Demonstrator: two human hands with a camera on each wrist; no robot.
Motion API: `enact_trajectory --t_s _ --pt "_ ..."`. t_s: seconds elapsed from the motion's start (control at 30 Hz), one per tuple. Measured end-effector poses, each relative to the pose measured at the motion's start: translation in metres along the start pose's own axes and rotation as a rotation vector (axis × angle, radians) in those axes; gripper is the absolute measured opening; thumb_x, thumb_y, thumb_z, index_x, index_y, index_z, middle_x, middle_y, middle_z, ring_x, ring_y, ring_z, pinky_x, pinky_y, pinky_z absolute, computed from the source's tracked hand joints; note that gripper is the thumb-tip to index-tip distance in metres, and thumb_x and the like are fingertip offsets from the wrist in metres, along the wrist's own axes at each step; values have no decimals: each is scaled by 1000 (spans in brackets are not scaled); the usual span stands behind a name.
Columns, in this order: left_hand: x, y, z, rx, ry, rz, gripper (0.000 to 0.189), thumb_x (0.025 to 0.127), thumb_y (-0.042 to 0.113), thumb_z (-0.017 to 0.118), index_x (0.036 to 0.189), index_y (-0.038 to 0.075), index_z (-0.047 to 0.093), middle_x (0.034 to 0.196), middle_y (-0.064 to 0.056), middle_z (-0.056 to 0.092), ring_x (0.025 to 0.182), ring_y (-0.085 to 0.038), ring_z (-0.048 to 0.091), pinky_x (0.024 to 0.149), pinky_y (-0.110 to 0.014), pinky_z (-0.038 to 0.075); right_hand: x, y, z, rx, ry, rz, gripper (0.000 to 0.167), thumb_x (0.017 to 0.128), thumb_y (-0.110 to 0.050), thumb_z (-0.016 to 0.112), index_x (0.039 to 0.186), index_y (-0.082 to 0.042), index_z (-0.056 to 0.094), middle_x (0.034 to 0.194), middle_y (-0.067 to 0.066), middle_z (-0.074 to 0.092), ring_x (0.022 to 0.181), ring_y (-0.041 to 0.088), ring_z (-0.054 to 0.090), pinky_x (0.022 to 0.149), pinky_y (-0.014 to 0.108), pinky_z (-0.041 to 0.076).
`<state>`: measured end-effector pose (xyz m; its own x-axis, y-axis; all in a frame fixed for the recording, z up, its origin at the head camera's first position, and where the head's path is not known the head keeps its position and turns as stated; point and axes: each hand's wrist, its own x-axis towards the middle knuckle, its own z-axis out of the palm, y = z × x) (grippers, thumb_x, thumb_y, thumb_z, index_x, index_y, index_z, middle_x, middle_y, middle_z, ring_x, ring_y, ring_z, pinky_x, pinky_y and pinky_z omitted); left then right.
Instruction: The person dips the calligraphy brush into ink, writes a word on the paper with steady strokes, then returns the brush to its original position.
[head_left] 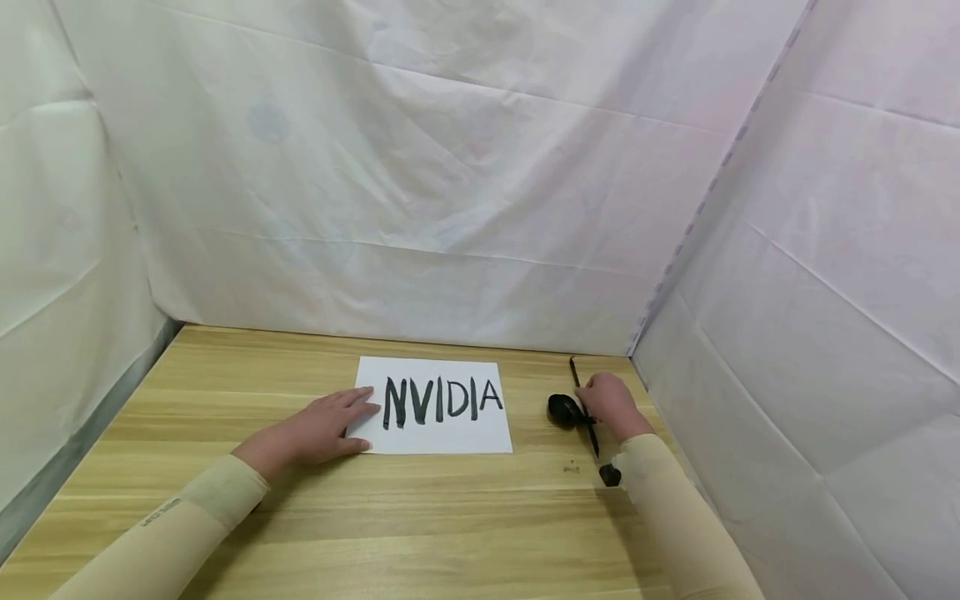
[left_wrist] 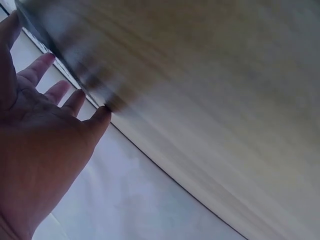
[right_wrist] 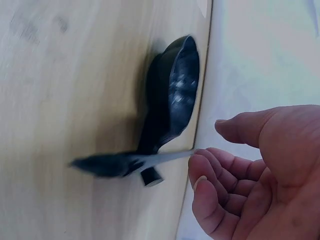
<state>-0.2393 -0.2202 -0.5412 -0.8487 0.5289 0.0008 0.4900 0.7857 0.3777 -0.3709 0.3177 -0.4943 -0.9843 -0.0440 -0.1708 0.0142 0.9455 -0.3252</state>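
Note:
A white sheet of paper (head_left: 450, 442) lies on the table, with "NVIDIA" in thick black strokes. My left hand (head_left: 322, 427) rests at its left edge, fingers spread, fingertips touching the sheet. Over at the right, my right hand (head_left: 611, 404) is beside a dark writing brush (head_left: 595, 440). The brush lies across the handle of a small black dish (head_left: 562, 411), bristles towards me. In the right wrist view, the thumb of the right hand (right_wrist: 255, 175) stands apart from the loosely curled fingers, whose tips are at the brush shaft (right_wrist: 170, 157).
A small black block (head_left: 610, 475) sits near the right forearm. Dark smudges (head_left: 572, 467) mark the wooden table (head_left: 420, 525). White cloth walls (head_left: 420, 183) enclose its back and sides.

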Motion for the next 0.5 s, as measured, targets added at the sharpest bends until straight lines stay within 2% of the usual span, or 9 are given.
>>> enact_trajectory --t_s 0.23,0.5 --pt "-1 -3 -2 -39 -2 -5 70 108 50 70 161 5 57 172 -22 43 159 -52 34 123 -76 32 -3 -15 0 67 34 -62 56 111 -28 68 62 -17 44 52 -3 43 46 16 42 51 33 39" --pt "-3 -1 -4 -49 -12 -3 70 108 48 70 160 3 57 171 -23 44 159 -53 34 123 -75 32 -4 -22 5 69 67 -92 52 109 -27 70 65 -17 44 56 -3 40 50 16 45 54 34 41"
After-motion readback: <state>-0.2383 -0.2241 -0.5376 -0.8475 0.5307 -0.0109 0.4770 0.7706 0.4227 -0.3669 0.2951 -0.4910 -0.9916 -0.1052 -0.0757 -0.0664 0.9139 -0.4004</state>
